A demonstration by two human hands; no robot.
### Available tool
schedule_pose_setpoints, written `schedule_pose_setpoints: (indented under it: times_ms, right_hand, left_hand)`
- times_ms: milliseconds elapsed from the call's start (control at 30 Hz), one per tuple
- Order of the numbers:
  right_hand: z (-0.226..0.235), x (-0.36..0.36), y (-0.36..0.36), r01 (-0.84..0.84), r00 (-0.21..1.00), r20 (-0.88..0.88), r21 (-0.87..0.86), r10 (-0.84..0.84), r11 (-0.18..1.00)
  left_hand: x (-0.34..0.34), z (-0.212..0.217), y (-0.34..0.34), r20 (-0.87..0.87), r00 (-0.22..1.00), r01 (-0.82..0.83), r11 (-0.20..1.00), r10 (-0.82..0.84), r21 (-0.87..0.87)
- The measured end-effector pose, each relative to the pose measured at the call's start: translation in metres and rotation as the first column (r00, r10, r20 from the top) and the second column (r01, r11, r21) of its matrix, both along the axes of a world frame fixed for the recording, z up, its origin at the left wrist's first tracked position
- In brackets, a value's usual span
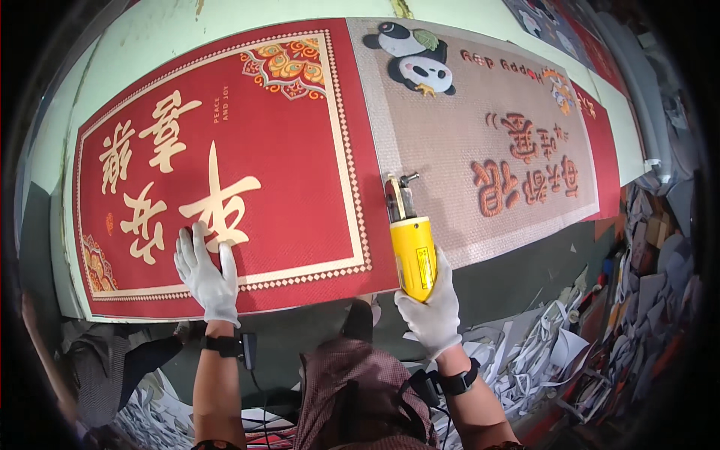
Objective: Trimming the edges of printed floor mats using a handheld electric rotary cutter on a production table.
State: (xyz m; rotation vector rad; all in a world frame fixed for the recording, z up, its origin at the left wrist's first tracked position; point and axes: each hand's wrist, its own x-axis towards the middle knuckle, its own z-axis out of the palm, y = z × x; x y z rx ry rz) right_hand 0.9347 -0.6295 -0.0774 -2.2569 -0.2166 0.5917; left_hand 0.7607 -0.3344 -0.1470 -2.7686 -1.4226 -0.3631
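My left hand [206, 277], in a white glove, lies flat with its fingers stretched on a red doormat [292, 180] with cream characters and a patterned border. A yellow handheld electric cutter [412, 259] is in my gloved right hand [435, 313], gripped by its lower end. The cutter's metal head points away from me, over the seam between the red mat's right edge and a beige mat [442, 135] with pandas and brown lettering. Whether its blade touches either mat, I cannot tell.
The mats lie on a pale green table [247, 16]. Another red mat [609, 169] shows beyond the beige one, and a dark printed mat [551, 30] lies at the far right. Trimmed strips and scraps [517, 352] cover the floor. Another person's legs [142, 367] are at the lower left.
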Motion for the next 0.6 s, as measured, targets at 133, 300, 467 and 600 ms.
schedule_pose_setpoints:
  times_ms: [133,300,467,600]
  right_hand:
    - [-0.006,0.031,0.030,0.014,0.999,-0.047,0.026,-0.012,1.000]
    - [-0.016,0.071,0.066,0.021,0.998,-0.053,0.051,-0.018,0.999]
    - [-0.029,0.105,0.099,0.019,0.999,-0.037,0.126,-0.015,0.992]
    - [-0.040,0.131,0.127,0.056,0.998,-0.050,0.182,-0.048,0.982]
  left_hand:
    - [-0.001,0.000,-0.002,-0.014,1.000,0.010,1.000,-0.010,-0.017]
    - [0.001,0.003,-0.001,-0.047,0.999,-0.012,0.999,0.010,-0.034]
    - [-0.001,0.002,0.000,-0.060,0.998,0.005,0.998,-0.009,-0.056]
    - [-0.001,0.003,0.000,-0.092,0.996,-0.015,0.995,0.006,-0.097]
